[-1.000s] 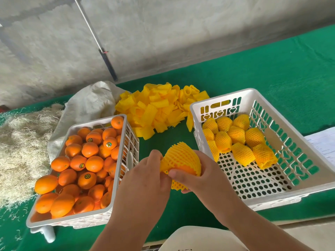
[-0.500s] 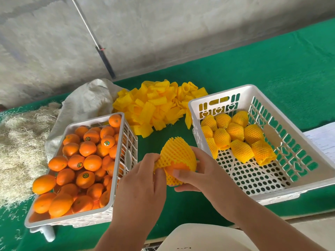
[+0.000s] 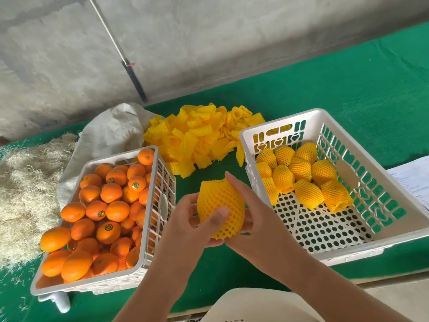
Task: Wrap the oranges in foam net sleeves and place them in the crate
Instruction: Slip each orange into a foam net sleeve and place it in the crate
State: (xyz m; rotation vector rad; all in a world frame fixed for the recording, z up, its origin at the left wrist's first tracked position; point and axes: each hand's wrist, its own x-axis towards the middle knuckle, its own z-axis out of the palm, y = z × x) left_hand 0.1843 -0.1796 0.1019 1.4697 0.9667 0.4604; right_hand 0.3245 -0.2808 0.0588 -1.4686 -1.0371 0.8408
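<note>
While both hands cup it above the green cloth, between the two crates, the sleeved orange (image 3: 220, 206) looks firm under soft, springy foam net. Left hand (image 3: 185, 225) thumbs its front; right hand (image 3: 253, 219) cradles behind. Best gripped round the middle, since loose net ends would likely slip.

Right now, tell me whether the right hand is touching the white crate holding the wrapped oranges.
Apart. The head view shows green cloth between the right hand and the near left wall of the white crate; the hand grips only the sleeved orange.
</note>
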